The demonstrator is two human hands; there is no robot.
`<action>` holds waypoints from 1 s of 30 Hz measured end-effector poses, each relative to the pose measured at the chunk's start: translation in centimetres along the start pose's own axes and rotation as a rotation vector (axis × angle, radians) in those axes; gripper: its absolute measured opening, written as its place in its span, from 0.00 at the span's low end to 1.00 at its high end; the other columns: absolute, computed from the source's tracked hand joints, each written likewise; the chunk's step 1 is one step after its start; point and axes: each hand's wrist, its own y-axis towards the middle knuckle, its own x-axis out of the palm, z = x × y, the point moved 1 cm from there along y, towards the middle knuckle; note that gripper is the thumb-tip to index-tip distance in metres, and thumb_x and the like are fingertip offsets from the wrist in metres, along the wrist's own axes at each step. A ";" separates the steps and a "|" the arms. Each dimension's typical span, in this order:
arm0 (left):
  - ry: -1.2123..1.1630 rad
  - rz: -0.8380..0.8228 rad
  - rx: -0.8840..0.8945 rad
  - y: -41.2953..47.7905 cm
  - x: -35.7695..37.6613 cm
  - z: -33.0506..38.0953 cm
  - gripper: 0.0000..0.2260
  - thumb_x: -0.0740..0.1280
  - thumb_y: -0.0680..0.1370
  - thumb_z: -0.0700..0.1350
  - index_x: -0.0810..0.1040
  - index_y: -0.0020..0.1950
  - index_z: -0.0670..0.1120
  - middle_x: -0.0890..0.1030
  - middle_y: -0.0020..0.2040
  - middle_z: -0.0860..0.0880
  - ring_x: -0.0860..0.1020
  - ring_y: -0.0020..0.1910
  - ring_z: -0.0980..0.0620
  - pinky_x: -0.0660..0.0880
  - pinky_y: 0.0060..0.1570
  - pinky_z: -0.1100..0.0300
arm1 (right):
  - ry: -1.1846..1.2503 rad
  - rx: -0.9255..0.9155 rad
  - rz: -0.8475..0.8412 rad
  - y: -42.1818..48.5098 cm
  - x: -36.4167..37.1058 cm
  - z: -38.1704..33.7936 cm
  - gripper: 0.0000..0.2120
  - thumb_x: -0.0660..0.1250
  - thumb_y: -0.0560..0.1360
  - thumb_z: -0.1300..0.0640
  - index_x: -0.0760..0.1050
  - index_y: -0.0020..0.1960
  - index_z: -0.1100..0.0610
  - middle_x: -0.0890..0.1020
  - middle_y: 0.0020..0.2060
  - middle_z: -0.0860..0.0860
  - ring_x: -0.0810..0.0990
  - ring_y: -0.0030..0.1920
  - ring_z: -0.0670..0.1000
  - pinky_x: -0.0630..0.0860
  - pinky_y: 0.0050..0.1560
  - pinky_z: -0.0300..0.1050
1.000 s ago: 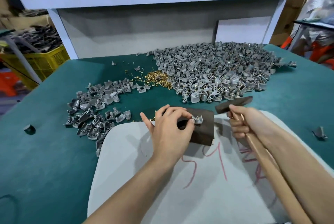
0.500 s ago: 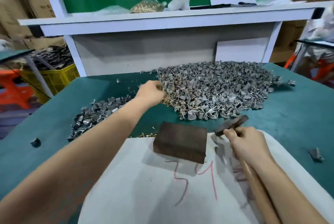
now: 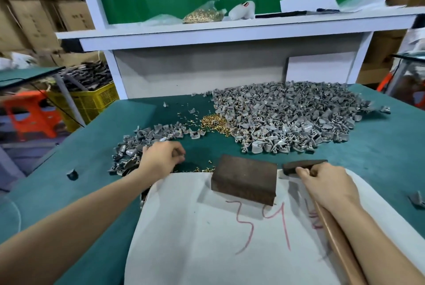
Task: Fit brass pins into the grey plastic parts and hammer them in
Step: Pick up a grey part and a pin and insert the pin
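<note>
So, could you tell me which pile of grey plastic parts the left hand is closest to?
The smaller pile on the left; the left hand sits at its near edge, while the big heap lies farther back right.

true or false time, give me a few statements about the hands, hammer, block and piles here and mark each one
1. The right hand grips the hammer close to its head. True.
2. A grey part sits on the dark block. False: the block's top is bare.
3. The loose brass pins lie between the large heap of grey parts and the smaller heap. True.
4. The left hand rests on the block. False: it is over the green table, left of the block, beside the smaller heap.
5. A bag of brass pins lies on the shelf. True.
</note>
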 end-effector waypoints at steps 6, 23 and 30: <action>-0.023 -0.020 0.307 1.6 0.8 5.2 0.04 0.66 0.72 0.37 0.77 0.44 0.44 0.79 0.45 0.47 0.76 0.46 0.48 0.70 0.47 0.58 | -0.014 0.022 -0.004 0.0 0.1 0.0 0.20 0.61 0.75 0.41 0.77 0.37 0.56 0.74 0.31 0.53 0.73 0.37 0.57 0.68 0.37 0.44; 0.276 -0.228 0.524 1.1 0.8 6.8 0.06 0.62 0.73 0.33 0.75 0.43 0.42 0.75 0.42 0.46 0.74 0.44 0.46 0.70 0.42 0.52 | 0.039 0.041 0.039 -0.4 -0.3 -0.4 0.16 0.63 0.75 0.45 0.72 0.46 0.59 0.75 0.38 0.57 0.77 0.47 0.62 0.69 0.41 0.47; 0.372 -0.201 0.639 1.7 0.9 6.0 0.05 0.62 0.76 0.39 0.76 0.47 0.43 0.77 0.45 0.47 0.75 0.44 0.48 0.67 0.37 0.57 | 0.027 0.046 0.043 -0.4 -0.3 -0.5 0.14 0.61 0.76 0.46 0.73 0.47 0.57 0.73 0.37 0.55 0.77 0.46 0.61 0.69 0.40 0.47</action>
